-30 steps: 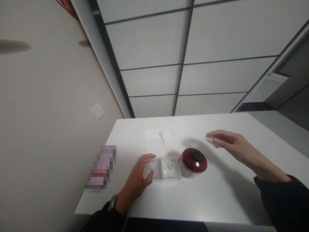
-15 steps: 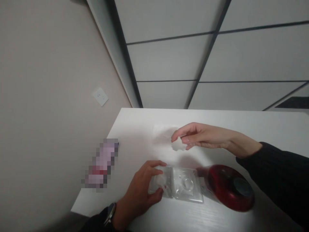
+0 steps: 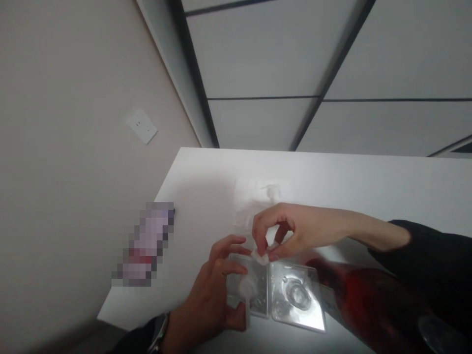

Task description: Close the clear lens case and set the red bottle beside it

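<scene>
A clear plastic case [image 3: 295, 295] lies opened flat on the white table, its two square halves side by side. The right half has a raised round hub. My left hand [image 3: 217, 290] holds the left half by its edges, thumb at the near side and fingers at the far side. Under those fingers shows a pale round shape with a stem [image 3: 248, 290]; I cannot tell what it is. My right hand [image 3: 280, 228] pinches a crumpled white tissue [image 3: 261, 256] at the far edge of the case, near the join of its halves.
A thin white sheet [image 3: 247, 196] lies flat behind my hands. At the right, partly under my right sleeve, is a glossy red container [image 3: 365, 290]. A pixelated pinkish object [image 3: 149, 241] is by the table's left edge. A wall outlet [image 3: 143, 127] is beyond.
My right hand has come down and nearer with the tissue, from above the sheet to the case's far edge. My left hand keeps its hold. The camera view has tilted down.
</scene>
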Tool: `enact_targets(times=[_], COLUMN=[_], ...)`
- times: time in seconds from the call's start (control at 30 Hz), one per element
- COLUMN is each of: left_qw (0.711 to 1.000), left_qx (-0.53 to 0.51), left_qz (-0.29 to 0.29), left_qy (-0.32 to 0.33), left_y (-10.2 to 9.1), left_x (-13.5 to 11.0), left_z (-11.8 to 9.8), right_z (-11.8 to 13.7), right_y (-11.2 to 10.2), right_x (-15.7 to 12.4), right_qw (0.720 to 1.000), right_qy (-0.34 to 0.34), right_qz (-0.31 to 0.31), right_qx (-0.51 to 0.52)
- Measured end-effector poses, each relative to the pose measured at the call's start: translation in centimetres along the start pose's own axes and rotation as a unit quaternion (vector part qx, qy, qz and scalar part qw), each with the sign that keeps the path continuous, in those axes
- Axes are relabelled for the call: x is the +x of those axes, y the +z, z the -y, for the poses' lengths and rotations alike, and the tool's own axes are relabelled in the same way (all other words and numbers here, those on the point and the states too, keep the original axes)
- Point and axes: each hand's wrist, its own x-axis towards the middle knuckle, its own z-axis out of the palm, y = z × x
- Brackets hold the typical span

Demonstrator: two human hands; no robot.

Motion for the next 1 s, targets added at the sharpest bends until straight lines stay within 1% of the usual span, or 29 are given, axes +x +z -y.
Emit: enact_targets(times=[0.07,0.17,0.37,0.5,0.6,0.7,0.77,0.8,0.83,0.87,0.93,1.0], left_qw=[1.000,1.000,0.998,0.997,0.997,0.997,0.996,0.995,0.993,0.993,0.992,0.992], left_qx=[0.002,-0.009,-0.045,-0.052,-0.059,-0.063,-0.066,-0.067,-0.068,-0.066,-0.055,-0.036], left_qz=[0.001,0.002,-0.003,-0.003,-0.003,0.007,0.033,0.048,0.062,0.074,0.097,0.109], left_qy=[-0.003,-0.016,-0.036,-0.055,-0.053,-0.037,-0.049,-0.059,-0.068,-0.070,-0.059,-0.046], left_y=[-0.1,-0.1,0.1,0.3,0.3,-0.2,-0.6,-0.9,-1.1,-1.3,-1.5,-1.5], left_x=[0.1,0.1,-0.4,-0.7,-0.5,0.2,0.7,0.9,1.1,1.3,1.6,1.8], left_z=[0.0,0.0,0.5,0.7,0.6,0.1,-0.4,-0.7,-0.9,-1.1,-1.3,-1.5], right_z=[0.3,1.1,2.3,2.5,2.7,2.9,2.6,2.1,1.5,0.6,-1.8,-4.8], right_y=[0.1,0.5,1.3,1.7,1.5,0.2,-1.0,-1.6,-2.1,-2.4,-2.2,-0.8], right_x=[0.1,0.4,0.4,0.5,0.7,0.1,-1.4,-2.7,-4.2,-5.9,-9.8,-13.7], right_qw=[1.000,0.997,0.979,0.968,0.972,0.975,0.973,0.968,0.959,0.944,0.893,0.850], right_qy=[-0.010,-0.046,-0.101,-0.131,-0.109,-0.076,-0.052,-0.034,-0.012,0.006,0.046,0.091], right_qz=[-0.001,0.007,0.050,0.040,0.025,-0.007,-0.063,-0.108,-0.167,-0.229,-0.354,-0.432], right_qx=[-0.018,-0.055,-0.167,-0.208,-0.206,-0.209,-0.216,-0.223,-0.228,-0.239,-0.275,-0.287])
